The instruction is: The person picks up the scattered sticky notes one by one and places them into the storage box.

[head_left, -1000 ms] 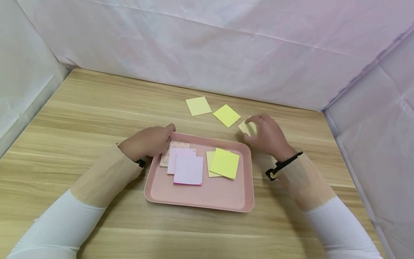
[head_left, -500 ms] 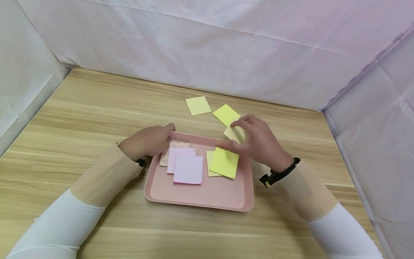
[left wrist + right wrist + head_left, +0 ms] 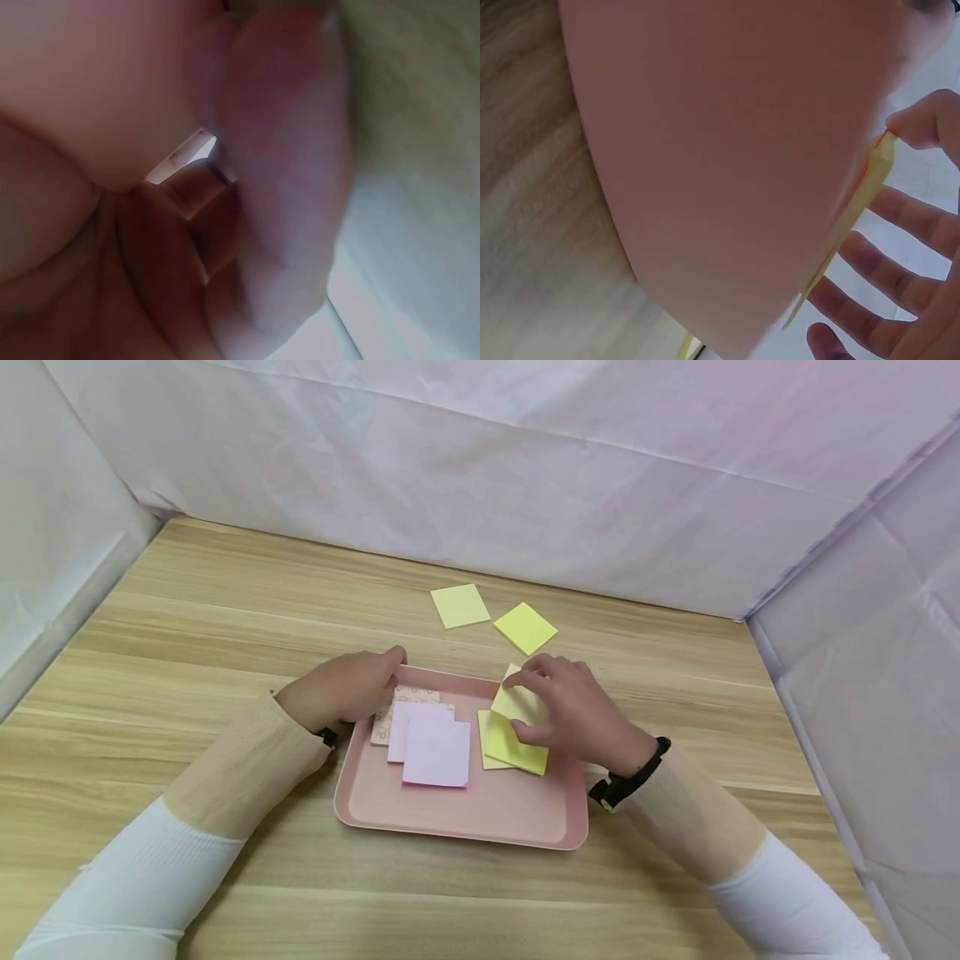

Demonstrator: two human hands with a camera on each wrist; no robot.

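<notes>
No words, numbers, brands or signs can be read anywhere. The yellow sticky notes (image 3: 513, 739) and pink sticky notes (image 3: 435, 752) in the pink tray (image 3: 465, 814) are blank. At about ten o'clock in the tray, a pale patterned pad (image 3: 386, 718) shows faint printed marks, too small and blurred to make out. The two yellow notes (image 3: 491, 617) on the desk (image 3: 187, 635) at twelve o'clock are blank too.

Pale yellow sticky note (image 3: 517, 702) held tilted over the pink tray (image 3: 465, 814) (right above the yellow stack (image 3: 513, 747)).
</notes>
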